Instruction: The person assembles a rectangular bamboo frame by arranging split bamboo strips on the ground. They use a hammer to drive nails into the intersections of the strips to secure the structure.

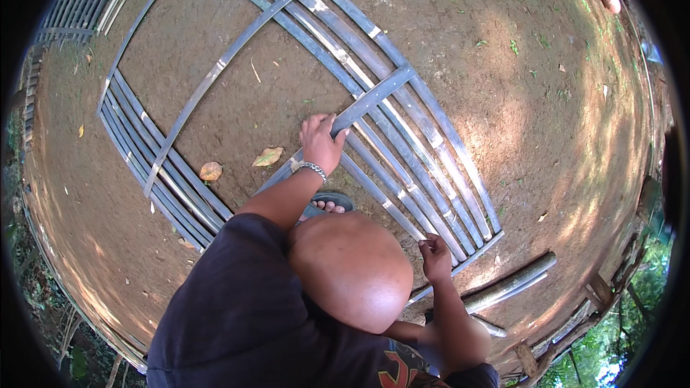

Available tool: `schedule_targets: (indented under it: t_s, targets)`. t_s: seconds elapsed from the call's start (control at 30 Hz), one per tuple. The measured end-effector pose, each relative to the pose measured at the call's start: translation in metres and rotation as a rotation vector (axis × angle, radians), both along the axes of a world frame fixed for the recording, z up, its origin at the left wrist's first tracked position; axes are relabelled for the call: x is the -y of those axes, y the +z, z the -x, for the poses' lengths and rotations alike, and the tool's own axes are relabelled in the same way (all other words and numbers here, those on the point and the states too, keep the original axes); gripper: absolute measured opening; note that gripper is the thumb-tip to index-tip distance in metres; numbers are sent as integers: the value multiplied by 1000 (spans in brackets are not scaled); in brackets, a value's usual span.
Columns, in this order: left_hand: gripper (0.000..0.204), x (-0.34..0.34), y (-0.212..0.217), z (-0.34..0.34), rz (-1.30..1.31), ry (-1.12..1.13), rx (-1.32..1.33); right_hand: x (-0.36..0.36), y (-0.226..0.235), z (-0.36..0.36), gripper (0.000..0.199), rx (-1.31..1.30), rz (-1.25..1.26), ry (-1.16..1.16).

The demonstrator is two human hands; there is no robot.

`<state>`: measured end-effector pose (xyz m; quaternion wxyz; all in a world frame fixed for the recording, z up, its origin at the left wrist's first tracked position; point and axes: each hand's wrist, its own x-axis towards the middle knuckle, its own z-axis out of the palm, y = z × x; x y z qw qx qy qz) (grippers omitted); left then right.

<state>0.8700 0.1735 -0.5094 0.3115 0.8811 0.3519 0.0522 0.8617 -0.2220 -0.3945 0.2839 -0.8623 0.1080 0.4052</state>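
Closest to the camera, the person's dark shorts and bare knee fill the lower middle of the view, with a sandalled foot (327, 205) planted on the dirt just beyond the knee. Beside the knee, the right hand (435, 255) is closed into a loose fist at the near edge of a lattice of split bamboo strips (402, 165); its fingers curl around the end of a strip there, though exactly which strip it pinches is hard to tell. A thick bamboo pole (514, 282) lies on the ground just to the right of that hand, apart from the lattice. Farther out, the left hand (322, 142), a metal bracelet (314, 169) on its wrist, is clamped over a broad flat crosswise strip (370, 100), fingers wrapped over its upper edge and thumb below, where the strip runs across the long bundle of parallel strips. That bundle sweeps diagonally from the near right toward the far left, and a second band of strips (154, 162) lies on the left, joined by a thin slat (215, 72). Two dry leaves (267, 156) rest on bare soil between the bands. Beyond, packed brown earth (539, 100) stretches off in dappled sunlight.
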Motion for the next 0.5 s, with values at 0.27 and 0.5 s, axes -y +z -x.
schedule_targets:
  t_s: [0.27, 0.5]
  targets:
    - [50, -8, 9, -20, 26, -67, 9, -17, -9, -1, 43, 39, 166, 110]
    - [45, -16, 6, -43, 1, -171, -75, -69, -18, -44, 41, 283, 379, 336]
